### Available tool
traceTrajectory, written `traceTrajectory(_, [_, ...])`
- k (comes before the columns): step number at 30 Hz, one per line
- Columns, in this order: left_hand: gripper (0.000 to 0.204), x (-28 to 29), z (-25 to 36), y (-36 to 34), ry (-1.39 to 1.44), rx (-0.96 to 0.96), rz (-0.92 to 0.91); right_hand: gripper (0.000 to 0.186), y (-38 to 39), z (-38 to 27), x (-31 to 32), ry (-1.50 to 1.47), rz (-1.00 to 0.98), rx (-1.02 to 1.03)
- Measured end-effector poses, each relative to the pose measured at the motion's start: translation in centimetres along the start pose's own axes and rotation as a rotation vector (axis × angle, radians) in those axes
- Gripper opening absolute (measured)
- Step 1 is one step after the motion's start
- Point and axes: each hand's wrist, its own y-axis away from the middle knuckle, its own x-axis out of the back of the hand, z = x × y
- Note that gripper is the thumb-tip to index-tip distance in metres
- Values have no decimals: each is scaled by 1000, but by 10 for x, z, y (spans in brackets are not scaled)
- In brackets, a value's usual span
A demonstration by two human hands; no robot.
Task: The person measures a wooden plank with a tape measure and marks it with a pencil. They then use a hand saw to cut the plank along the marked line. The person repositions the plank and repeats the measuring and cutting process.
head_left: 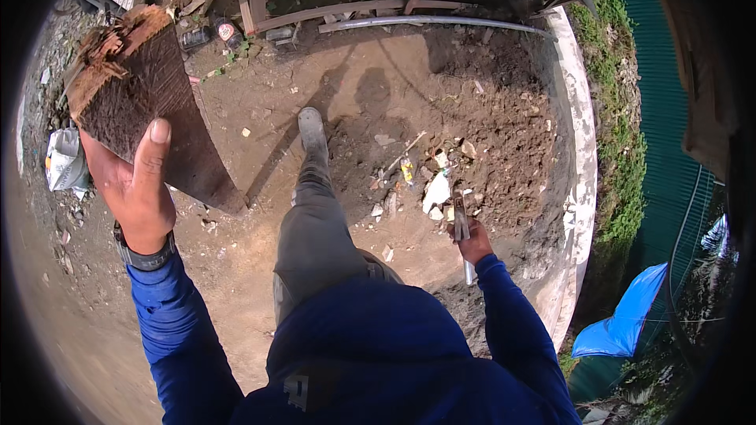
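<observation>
A thick, rough piece of wood (169,114) with a splintered, broken end is raised at the left, close to the camera. My left hand (135,189) is closed round its lower edge, the thumb lying along the near face and the fingers mostly hidden behind. Lower right, my right hand (476,243) grips a hammer (460,216) by its metal handle. The hammer's head points away from me, and the end of its handle shows below the fist. Wood and hammer are far apart.
One booted leg (313,149) steps forward on bare dirt. Loose soil and rubbish (437,189) lie ahead to the right. A timber frame (339,9) and a grey pipe (433,21) cross the far side. A low pale wall (579,126) curves along the right; a white sack (67,161) lies left.
</observation>
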Motion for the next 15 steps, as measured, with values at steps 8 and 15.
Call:
traceTrajectory(8, [77, -147, -121, -139, 16, 125, -208, 15, -190, -220, -2, 431, -82, 194])
traceTrajectory(15, [77, -248, -130, -256, 200, 47, -280, 30, -209, -276, 49, 189, 108, 112])
